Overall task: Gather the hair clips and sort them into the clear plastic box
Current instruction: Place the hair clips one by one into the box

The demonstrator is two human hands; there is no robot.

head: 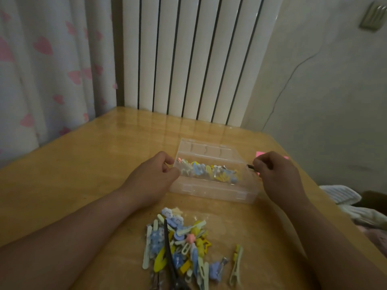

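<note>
A clear plastic box [211, 191] stands open in the middle of the wooden table, with several blue, yellow and white hair clips [209, 171] inside it. My left hand [155, 174] grips the box's left end with curled fingers. At the box's right end my right hand [276, 174] pinches a small dark clip [250, 166]. A pile of hair clips [180, 245] in blue, yellow and pale green lies near the front edge. One pale green clip [236, 265] lies apart to its right.
The wooden table [83, 174] stands against a white radiator [188, 59] and a curtain with pink hearts [48, 65]. A pink paper [260, 154] lies behind my right hand. Striped cloth [343, 197] lies off the table's right edge.
</note>
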